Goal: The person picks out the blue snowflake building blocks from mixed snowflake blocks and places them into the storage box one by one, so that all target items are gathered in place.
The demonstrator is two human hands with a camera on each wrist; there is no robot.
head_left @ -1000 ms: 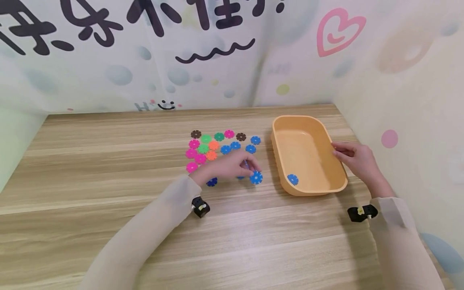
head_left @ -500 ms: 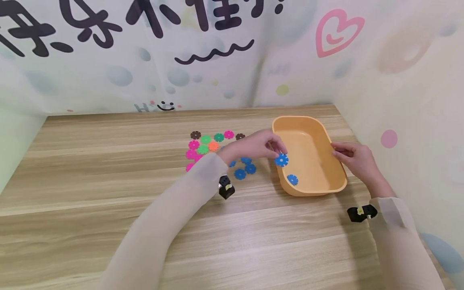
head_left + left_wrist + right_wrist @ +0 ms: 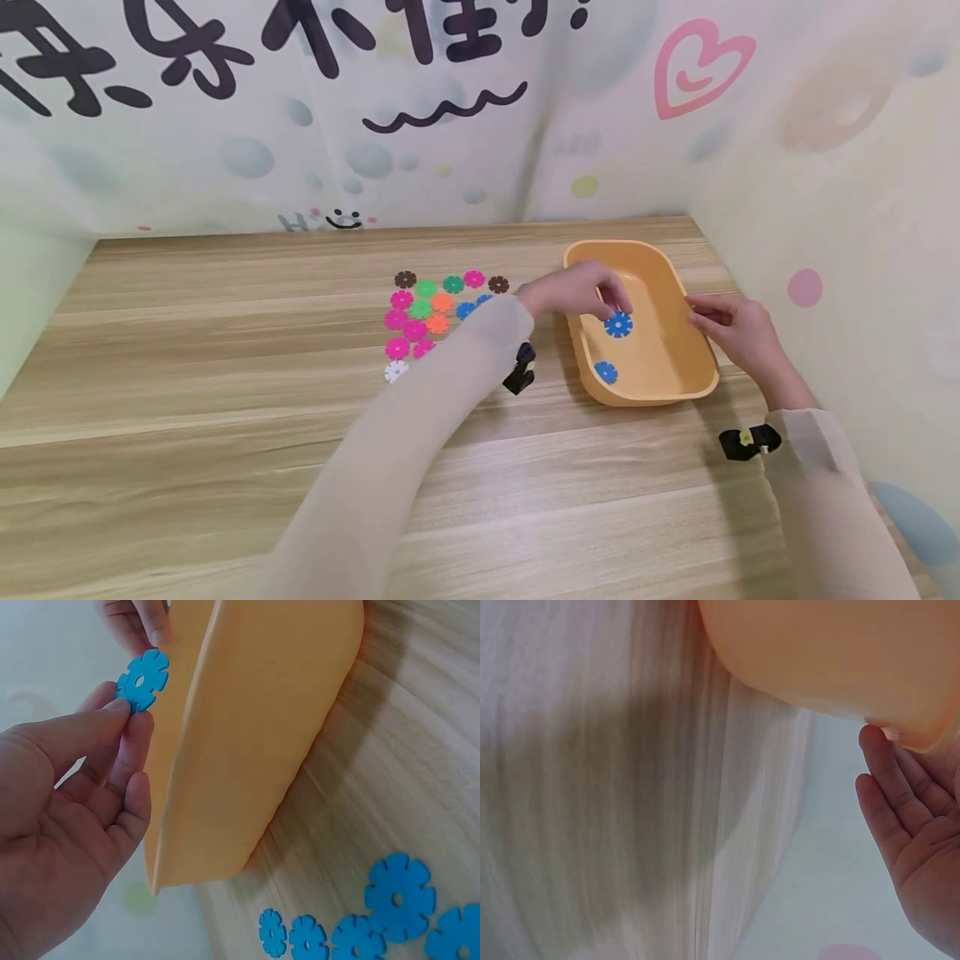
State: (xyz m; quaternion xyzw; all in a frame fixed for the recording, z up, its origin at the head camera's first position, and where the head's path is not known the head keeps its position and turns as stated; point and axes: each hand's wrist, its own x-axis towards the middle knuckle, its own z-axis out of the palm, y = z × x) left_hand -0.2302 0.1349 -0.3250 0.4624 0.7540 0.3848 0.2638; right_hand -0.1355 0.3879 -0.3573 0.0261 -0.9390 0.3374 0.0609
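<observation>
Between thumb and fingers, my left hand point(image 3: 570, 287) pinches a blue notched snowflake disc point(image 3: 618, 324) above the inside of an orange plastic basin point(image 3: 660, 358). The left wrist view shows this disc point(image 3: 142, 681) upright at the fingertips, beyond the basin's near rim. Another blue disc point(image 3: 606, 372) lies in the basin's front left corner. My right hand point(image 3: 738, 329) pinches the basin's right rim; in the right wrist view its fingers point(image 3: 885, 757) touch the outer wall.
Left of the basin, pink discs point(image 3: 415, 331), orange discs point(image 3: 438, 323), green, brown and blue ones and a white disc point(image 3: 396, 372) lie flat on the wooden table point(image 3: 225, 333). My left sleeve hides part of them. A printed wall stands behind and to the right.
My left hand has carried the blue disc from the pile rightward, over the basin's left rim. The right hand and the basin have stayed in place.
</observation>
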